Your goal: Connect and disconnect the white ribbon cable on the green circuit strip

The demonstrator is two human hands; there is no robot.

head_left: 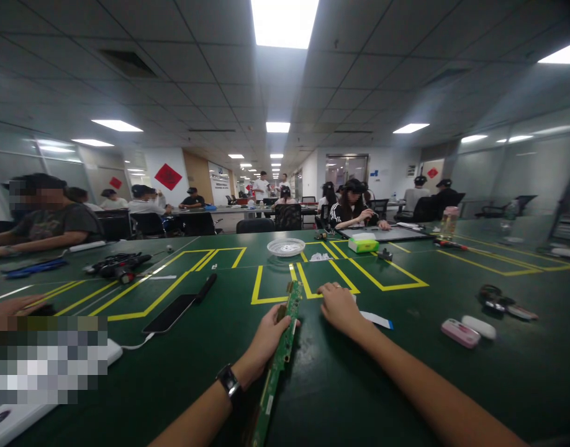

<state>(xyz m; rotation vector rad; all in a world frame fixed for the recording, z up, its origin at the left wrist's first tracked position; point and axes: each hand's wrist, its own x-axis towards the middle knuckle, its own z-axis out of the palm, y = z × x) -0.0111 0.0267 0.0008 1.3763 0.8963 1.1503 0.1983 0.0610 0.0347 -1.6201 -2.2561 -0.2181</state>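
My left hand (pixel 267 340), with a dark watch on its wrist, is closed around a long, narrow green circuit board (pixel 279 366). The board tilts up over the table, its far end pointing away from me. Just right of the board's upper end, my right hand (pixel 339 307) is low at the table with its fingers curled together. Whatever those fingers hold, if anything, is hidden. A white flat ribbon cable (pixel 377 320) with a blue end lies by my right wrist, partly covered by the forearm.
A white plastic basket (pixel 285 248) and a green tissue pack (pixel 363 243) stand farther back. On the left lie a phone (pixel 171 313) and a white power strip (pixel 43 410). Keys (pixel 503 302) and a pink case (pixel 460 333) lie right. A person (pixel 354 208) sits opposite.
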